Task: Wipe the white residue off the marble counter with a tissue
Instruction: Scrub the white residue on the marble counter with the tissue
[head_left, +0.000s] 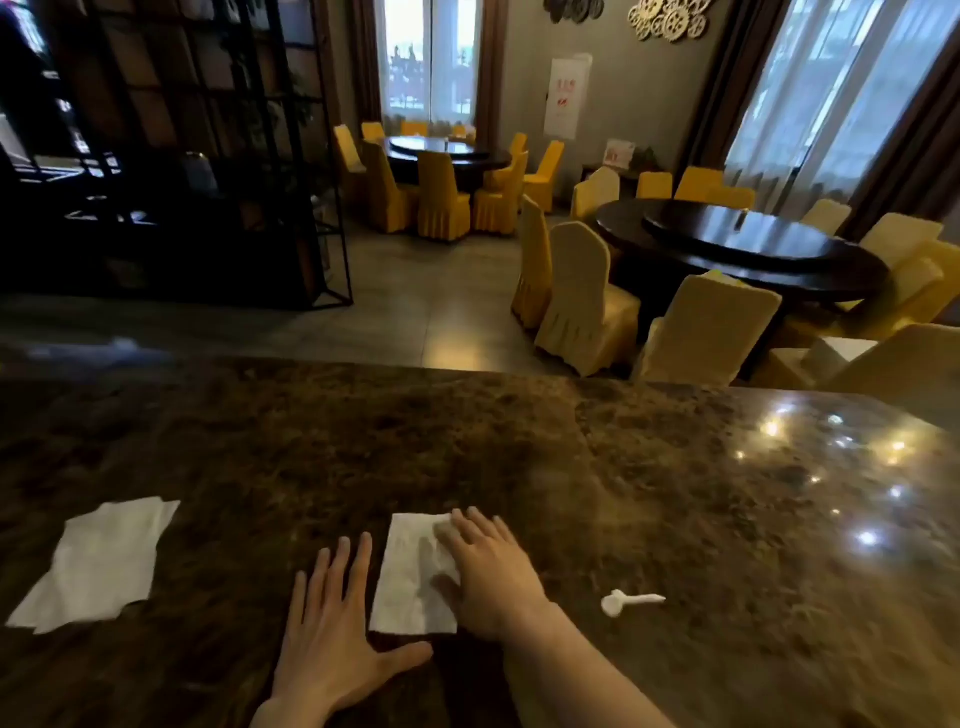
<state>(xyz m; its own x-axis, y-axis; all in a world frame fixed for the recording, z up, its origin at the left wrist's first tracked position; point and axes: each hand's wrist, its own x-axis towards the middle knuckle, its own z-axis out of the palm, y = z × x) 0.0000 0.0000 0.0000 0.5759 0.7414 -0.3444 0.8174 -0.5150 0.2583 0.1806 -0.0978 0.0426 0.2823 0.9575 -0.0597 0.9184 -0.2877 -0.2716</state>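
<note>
Brown mottled marble desk (675, 493) carries folded white paper tissue (410, 577) near front edge. Right hand (488, 571) flat, fingers spread, pressing tissue's right side. Left hand (332, 629) flat on desk, open, just beside tissue. Second crumpled white tissue (98, 566) well left. Small white plastic piece (628, 603) right of hands. No containers seen.

The brown marble counter (363, 441) lies bare across its far half, so a hand could sweep freely there. Nearer, three things interrupt it: a crumpled white tissue (98, 564) at the left, a folded white tissue (410, 577) in the middle (pinned under the right hand (488, 577), the left hand (332, 639) flat just beside it), and a small white plastic piece (626, 604) to the right.
</note>
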